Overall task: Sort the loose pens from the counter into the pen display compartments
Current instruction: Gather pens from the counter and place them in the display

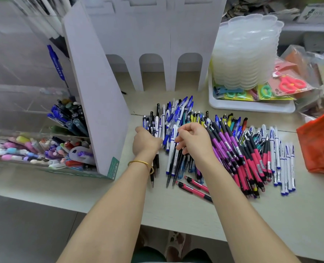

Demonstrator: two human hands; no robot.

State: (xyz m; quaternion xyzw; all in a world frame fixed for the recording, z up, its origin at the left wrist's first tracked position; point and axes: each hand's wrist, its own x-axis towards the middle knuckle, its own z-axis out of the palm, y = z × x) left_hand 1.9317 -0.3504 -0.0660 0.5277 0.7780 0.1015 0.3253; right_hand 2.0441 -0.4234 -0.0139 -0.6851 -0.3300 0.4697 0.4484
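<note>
A wide pile of loose pens (233, 145) lies on the counter: pink and purple ones with black grips, white ones with blue caps, dark ones at the left. My left hand (146, 141) grips a bundle of black pens (155, 168) whose tips point toward me. My right hand (192, 141) hovers over the middle of the pile with curled fingers, pinching at a white and blue pen (171, 149). The clear pen display (43, 130) stands at the left, its compartments holding many coloured pens.
A white cardboard stand (100, 111) rises between the display and the pile. At the back right a white tray (252, 107) carries stacked clear lids and packaged scissors. An orange bag (320, 145) sits at the right edge. The counter's front edge runs below my arms.
</note>
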